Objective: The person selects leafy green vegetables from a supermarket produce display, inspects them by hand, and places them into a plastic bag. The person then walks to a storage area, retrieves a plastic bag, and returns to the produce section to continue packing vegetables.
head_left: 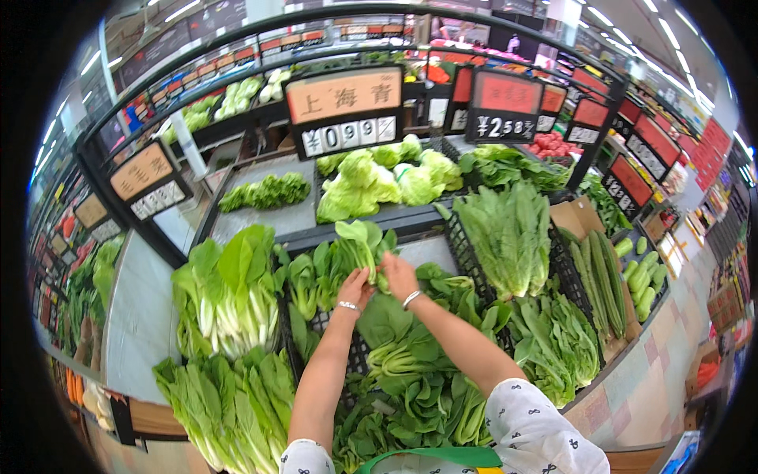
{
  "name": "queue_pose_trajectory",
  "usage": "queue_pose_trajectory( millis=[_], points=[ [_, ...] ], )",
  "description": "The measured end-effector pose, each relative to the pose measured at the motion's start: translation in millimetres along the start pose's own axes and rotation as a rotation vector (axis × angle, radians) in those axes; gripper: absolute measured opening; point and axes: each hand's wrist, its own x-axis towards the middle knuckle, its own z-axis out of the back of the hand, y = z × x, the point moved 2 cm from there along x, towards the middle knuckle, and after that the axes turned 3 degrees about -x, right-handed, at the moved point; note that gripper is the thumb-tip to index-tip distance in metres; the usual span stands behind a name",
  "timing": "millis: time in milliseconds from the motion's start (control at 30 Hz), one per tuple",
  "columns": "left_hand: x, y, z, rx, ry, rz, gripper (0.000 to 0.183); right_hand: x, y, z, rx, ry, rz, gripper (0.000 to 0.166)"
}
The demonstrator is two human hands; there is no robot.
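Observation:
A small head of green bok choy (360, 246) is held up over the crates, its leaves pointing away from me. My left hand (355, 288) grips it low, around the pale stems. Close against its right side, my right hand (401, 276) has bent fingers on the greens; its fingertips are partly hidden. Each wrist wears a silver bracelet. Beyond the hands lie more bok choy (305, 284) in a black plastic crate. Below and between my forearms, several bigger bunches (394, 340) fill the near part of the display.
White-stemmed greens (237, 308) are piled left, with leafy bunches (237, 403) nearer me. To the right stand romaine-like lettuce (506, 237), long ridged gourds (601, 284) and pale green squash (644, 281). Round lettuces (379, 183) lie behind a black ledge. Price signs (344, 109) hang from a black rail.

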Motion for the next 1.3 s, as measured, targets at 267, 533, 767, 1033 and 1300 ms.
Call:
queue_pose_trajectory(
  millis=[267, 533, 767, 1033, 1300],
  points=[
    [5, 15, -22, 0.121, -0.116, -0.019, 0.016, -24, 11, 10, 0.171, -0.132, 0.01, 0.023],
    [-3, 29, -45, 0.052, -0.091, -0.044, 0.018, -42, 21, 36, 0.614, -0.15, -0.3, 0.016],
    [10, 53, -78, 0.08, 0.194, -0.017, 0.015, -57, 8, 94, 0.992, -0.213, -0.32, 0.01],
    [6, 62, -105, 0.402, 0.165, -0.039, 0.024, -151, 9, 277, 0.555, -0.473, -0.247, 0.007],
    [25, -9, -65, 0.758, 0.025, -0.341, 0.053, -286, -177, 519, -0.782, -0.784, -0.451, 0.023]
  ],
)
